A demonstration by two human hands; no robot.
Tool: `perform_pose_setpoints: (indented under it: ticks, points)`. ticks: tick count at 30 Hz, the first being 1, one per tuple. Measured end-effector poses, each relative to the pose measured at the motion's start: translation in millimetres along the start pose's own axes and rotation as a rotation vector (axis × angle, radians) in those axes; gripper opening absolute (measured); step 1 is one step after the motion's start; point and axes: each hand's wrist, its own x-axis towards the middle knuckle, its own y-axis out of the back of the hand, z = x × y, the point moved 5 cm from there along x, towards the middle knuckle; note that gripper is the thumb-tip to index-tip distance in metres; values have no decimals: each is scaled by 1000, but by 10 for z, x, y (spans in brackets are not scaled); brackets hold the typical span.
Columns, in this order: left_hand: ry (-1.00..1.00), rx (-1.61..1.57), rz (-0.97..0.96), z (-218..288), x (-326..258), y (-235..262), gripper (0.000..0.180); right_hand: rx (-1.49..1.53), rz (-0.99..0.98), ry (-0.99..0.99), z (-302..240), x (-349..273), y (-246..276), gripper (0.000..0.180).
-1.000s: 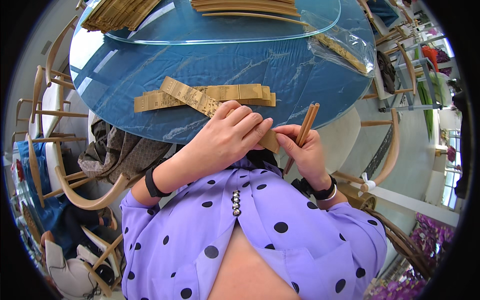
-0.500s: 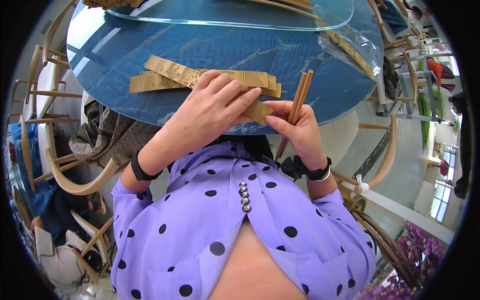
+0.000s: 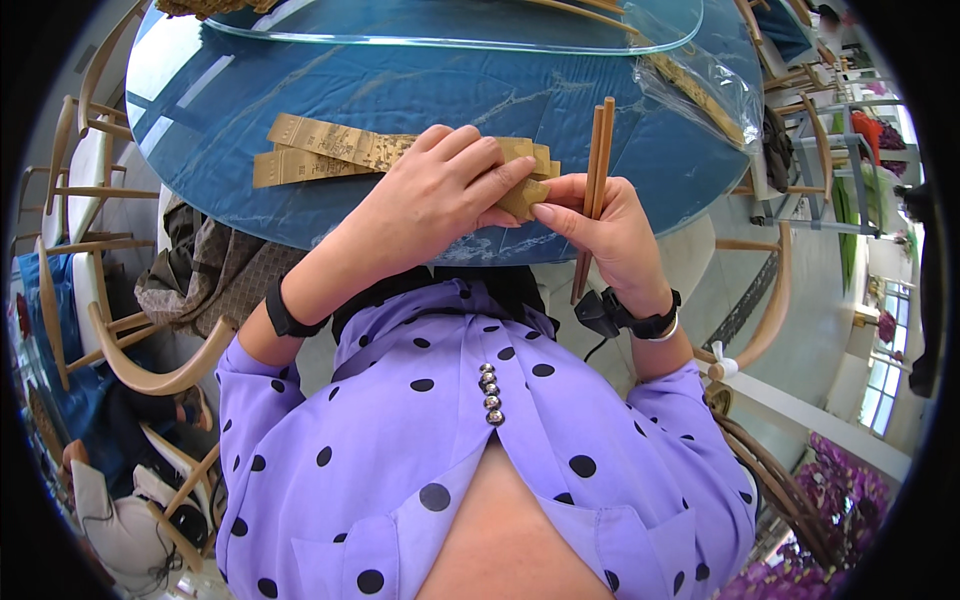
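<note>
My left hand (image 3: 440,195) is closed, its thumb and fingers gripping a gold paper chopstick sleeve (image 3: 521,201) near the table's front edge. My right hand (image 3: 618,228) pinches the end of that sleeve between thumb and forefinger. The same hand also holds a pair of brown wooden chopsticks (image 3: 602,150), which stand nearly upright and poke out above and below it. Several flat gold sleeves (image 3: 315,168) lie fanned out on the table behind my left hand, which hides part of them.
The round blue table (image 3: 430,100) carries a raised glass turntable (image 3: 460,44) with more sticks on it. A clear plastic bag (image 3: 700,95) lies at the far right. Wooden chairs (image 3: 150,370) stand on both sides, with a brown patterned bag (image 3: 205,265) at the left.
The chopsticks have tilted more upright in my right hand. Both hands have shifted slightly, and my left hand has moved a little to the right along the sleeves.
</note>
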Motion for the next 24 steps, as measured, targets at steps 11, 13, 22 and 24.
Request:
perform_pose_setpoints:
  ticks: [11, 13, 22, 24]
  points:
    - [10, -135, -14, 11, -44, -37, 61, -9, -133, -67, -39, 32, 31, 19]
    - [-1, -132, -22, 17, -53, -49, 61, -4, -153, -61, -50, 34, 28, 18]
    - [-52, -84, 29, 57, -92, -42, 57, 23, -158, -80, -65, 57, -50, 13]
    - [-88, -58, 50, 96, -66, -46, 55, 22, -126, -54, 30, 44, -37, 14]
